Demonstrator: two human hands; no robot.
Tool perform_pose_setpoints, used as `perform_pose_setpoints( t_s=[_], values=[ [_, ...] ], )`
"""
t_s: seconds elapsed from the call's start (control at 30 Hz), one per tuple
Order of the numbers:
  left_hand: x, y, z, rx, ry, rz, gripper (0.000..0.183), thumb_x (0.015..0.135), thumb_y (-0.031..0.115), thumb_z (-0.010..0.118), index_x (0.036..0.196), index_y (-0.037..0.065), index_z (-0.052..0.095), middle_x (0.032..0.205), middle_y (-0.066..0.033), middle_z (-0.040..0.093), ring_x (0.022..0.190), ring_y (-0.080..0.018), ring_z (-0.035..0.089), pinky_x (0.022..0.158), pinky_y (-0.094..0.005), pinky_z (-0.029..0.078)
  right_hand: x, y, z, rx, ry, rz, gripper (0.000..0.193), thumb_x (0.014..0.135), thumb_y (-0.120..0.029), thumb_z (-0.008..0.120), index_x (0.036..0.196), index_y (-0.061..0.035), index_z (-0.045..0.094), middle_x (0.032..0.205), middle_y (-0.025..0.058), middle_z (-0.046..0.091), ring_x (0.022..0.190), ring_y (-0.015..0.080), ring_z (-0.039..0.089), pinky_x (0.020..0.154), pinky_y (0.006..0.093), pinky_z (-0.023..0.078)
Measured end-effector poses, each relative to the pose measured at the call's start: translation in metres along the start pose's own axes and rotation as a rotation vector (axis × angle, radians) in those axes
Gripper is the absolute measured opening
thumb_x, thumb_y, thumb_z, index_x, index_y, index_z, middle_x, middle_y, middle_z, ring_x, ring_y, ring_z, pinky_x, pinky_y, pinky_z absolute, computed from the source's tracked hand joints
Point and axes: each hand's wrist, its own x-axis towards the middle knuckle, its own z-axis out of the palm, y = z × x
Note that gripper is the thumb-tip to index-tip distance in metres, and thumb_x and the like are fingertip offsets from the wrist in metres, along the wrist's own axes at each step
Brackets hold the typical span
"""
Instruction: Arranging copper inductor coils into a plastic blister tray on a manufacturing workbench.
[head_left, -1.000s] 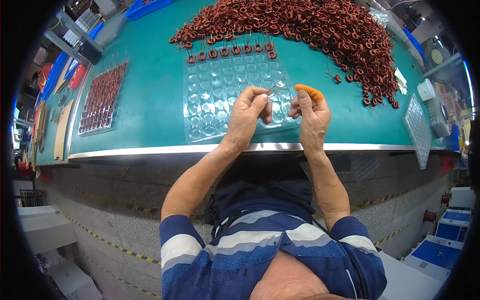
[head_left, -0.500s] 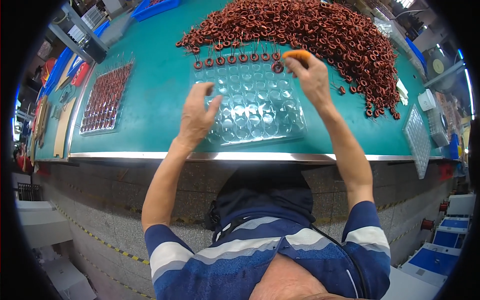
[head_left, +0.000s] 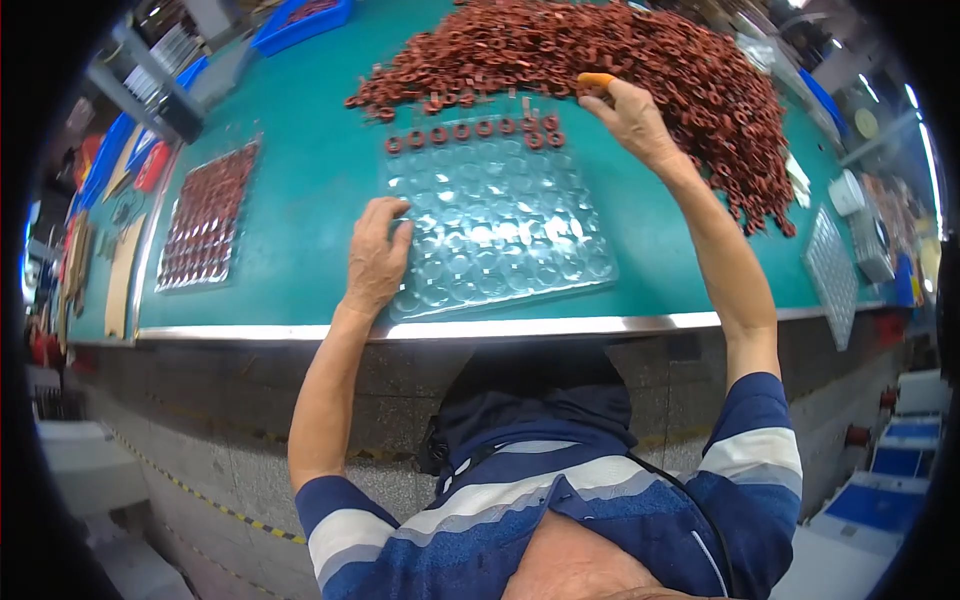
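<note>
Head cam: I see L hand (head_left: 376,255) at the L edge of the clear pocketed tray (head_left: 480,270) on green bench (head_left: 300,200), fingers loosely bent, thumb apart, nothing seen gripped, can't tell if touching. R hand (head_left: 637,118), w/ orange finger cover (head_left: 597,79), is up by the near edge of the red-ring pile (head_left: 690,75), thumb & fingertips close together, can't tell if they've got one. Tray's far row holds red rings (head_left: 461,132), plus 2 just below at R end.
</note>
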Motion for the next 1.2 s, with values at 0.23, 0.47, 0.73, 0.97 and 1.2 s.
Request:
perform_pose_setpoints(
  t_s=[0.23,0.47,0.73,0.97,1.2],
  values=[
    [0.002,0.004,-0.005,0.047,0.010,0.027,0.017,0.086,0.005,0.058,0.103,0.001,0.061,0.104,-0.0146,0.062,0.099,-0.0315,0.059,0.086,-0.0382,0.045,-0.114,0.072,-0.073,-0.725,-0.477,0.210,0.038,0.084,-0.034,0.067,0.098,-0.0023,0.051,0.084,0.0185,0.063,0.083,0.0375,0.063,0.068,0.0470,0.052],
    [0.008,0.045,0.010,-0.243,0.069,-0.037,0.012,0.089,0.002,0.057,0.099,0.000,0.063,0.090,-0.0136,0.064,0.083,-0.0234,0.063,0.073,-0.0312,0.049,-0.163,0.093,-0.059,-0.557,-0.100,0.004,0.024,0.088,-0.021,0.062,0.092,0.0004,0.053,0.090,0.0208,0.059,0.086,0.0358,0.059,0.077,0.0432,0.049],
    [0.035,0.122,0.066,-0.267,-0.157,0.297,0.022,0.087,0.001,0.059,0.109,0.001,0.060,0.098,-0.0141,0.063,0.084,-0.0239,0.064,0.074,-0.0320,0.051,-0.138,0.064,-0.058,-0.336,-0.180,0.278,0.032,0.088,-0.025,0.062,0.103,0.0023,0.061,0.090,0.0201,0.065,0.082,0.0332,0.063,0.074,0.0403,0.051],
    [0.035,0.143,0.120,-0.199,-0.279,0.268,0.045,0.089,0.008,0.058,0.129,-0.005,0.043,0.109,-0.0229,0.060,0.090,-0.0326,0.064,0.079,-0.0408,0.052,-0.138,-0.035,-0.034,0.689,0.003,0.541,0.037,0.090,-0.030,0.067,0.106,0.0030,0.064,0.084,0.0058,0.067,0.070,0.0099,0.061,0.061,0.0224,0.048],
    [0.037,0.142,0.121,-0.394,-0.072,0.256,0.029,0.095,0.010,0.049,0.123,0.001,0.046,0.104,-0.0233,0.061,0.088,-0.0370,0.064,0.070,-0.0406,0.053,-0.139,-0.088,-0.007,0.704,0.081,0.354,0.037,0.096,-0.032,0.059,0.108,0.0025,0.065,0.076,0.0031,0.066,0.064,0.0072,0.057,0.056,0.0221,0.047]
  ],
)
